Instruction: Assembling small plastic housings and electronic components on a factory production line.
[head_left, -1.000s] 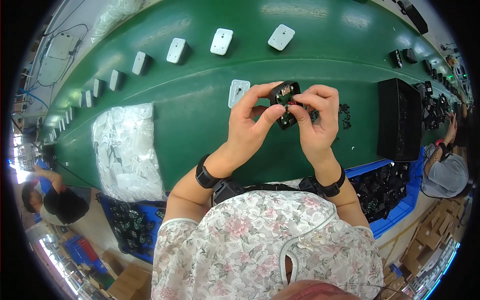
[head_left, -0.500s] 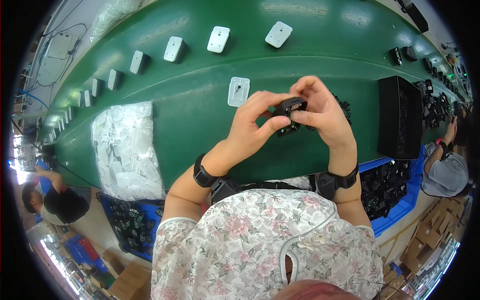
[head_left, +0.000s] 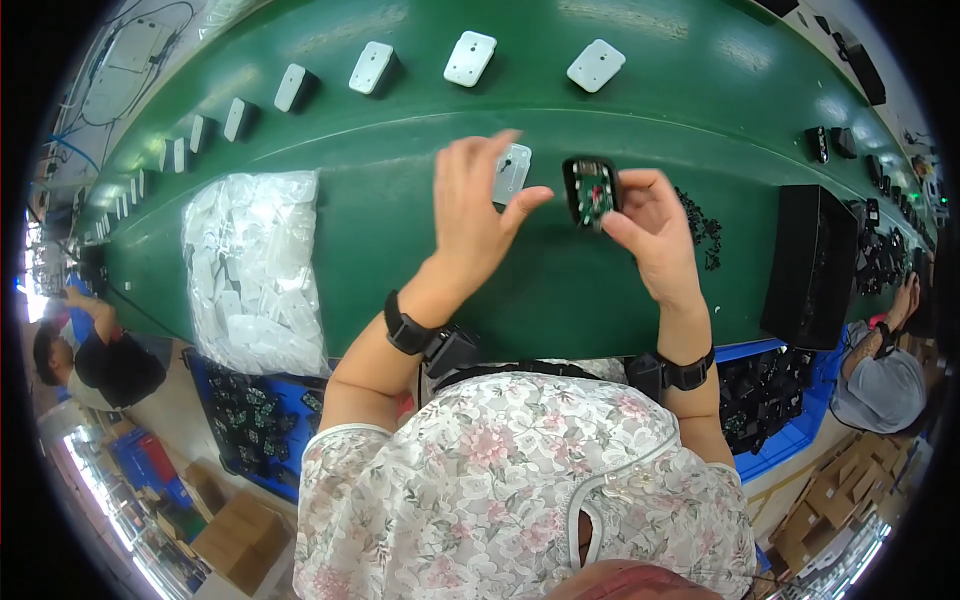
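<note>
In my right hand [head_left: 655,232] is a small black plastic housing [head_left: 592,192], pinched at its right side. Its open face shows a green circuit board with a red spot. My left hand [head_left: 472,200] is spread and holds nothing, a little blurred. Just beyond its fingers, and partly covered by them, a translucent white plastic cover [head_left: 514,172] with a dark mark rests on the green table [head_left: 400,270]. I cannot tell whether the fingers touch that cover.
A clear bag of white plastic pieces [head_left: 255,270] lies at the left. White rounded boxes [head_left: 470,58] line the far side. Small black parts [head_left: 708,240] lie right of my right hand, before a black bin [head_left: 812,265]. Blue crates [head_left: 780,400] flank me; people sit at both sides.
My left hand has let go of the black housing and moved left and up beside the translucent cover. My right hand keeps the housing, now turned to show its circuit board.
</note>
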`<action>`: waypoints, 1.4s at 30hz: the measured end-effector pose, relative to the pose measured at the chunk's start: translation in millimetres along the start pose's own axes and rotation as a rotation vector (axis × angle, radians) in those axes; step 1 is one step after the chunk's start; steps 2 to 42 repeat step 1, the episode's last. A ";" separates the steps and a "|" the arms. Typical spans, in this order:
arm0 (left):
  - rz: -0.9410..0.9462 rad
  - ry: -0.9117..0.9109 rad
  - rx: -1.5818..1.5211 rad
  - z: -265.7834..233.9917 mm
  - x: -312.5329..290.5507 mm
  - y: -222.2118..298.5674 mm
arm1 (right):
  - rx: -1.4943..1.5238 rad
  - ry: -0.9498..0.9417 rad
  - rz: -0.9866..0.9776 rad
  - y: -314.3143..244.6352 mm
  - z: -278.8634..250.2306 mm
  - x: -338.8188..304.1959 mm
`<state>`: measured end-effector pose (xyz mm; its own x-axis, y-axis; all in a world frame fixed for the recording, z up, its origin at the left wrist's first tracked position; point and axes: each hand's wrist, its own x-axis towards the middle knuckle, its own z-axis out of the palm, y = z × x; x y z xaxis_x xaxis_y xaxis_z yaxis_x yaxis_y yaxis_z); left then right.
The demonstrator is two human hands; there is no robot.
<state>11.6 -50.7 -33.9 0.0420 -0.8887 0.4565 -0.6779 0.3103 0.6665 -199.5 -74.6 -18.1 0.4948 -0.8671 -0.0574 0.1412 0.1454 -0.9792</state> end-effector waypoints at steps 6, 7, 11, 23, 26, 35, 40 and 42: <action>-0.020 0.066 0.169 -0.1 -3.3 -11.2 | -0.188 0.090 0.007 -6.3 0.3 5.1; -0.020 0.066 0.169 -0.1 -3.3 -11.2 | -0.188 0.090 0.007 -6.3 0.3 5.1; -0.020 0.066 0.169 -0.1 -3.3 -11.2 | -0.188 0.090 0.007 -6.3 0.3 5.1; -0.020 0.066 0.169 -0.1 -3.3 -11.2 | -0.188 0.090 0.007 -6.3 0.3 5.1; -0.020 0.066 0.169 -0.1 -3.3 -11.2 | -0.188 0.090 0.007 -6.3 0.3 5.1; -0.020 0.066 0.169 -0.1 -3.3 -11.2 | -0.188 0.090 0.007 -6.3 0.3 5.1; -0.020 0.066 0.169 -0.1 -3.3 -11.2 | -0.188 0.090 0.007 -6.3 0.3 5.1; -0.020 0.066 0.169 -0.1 -3.3 -11.2 | -0.188 0.090 0.007 -6.3 0.3 5.1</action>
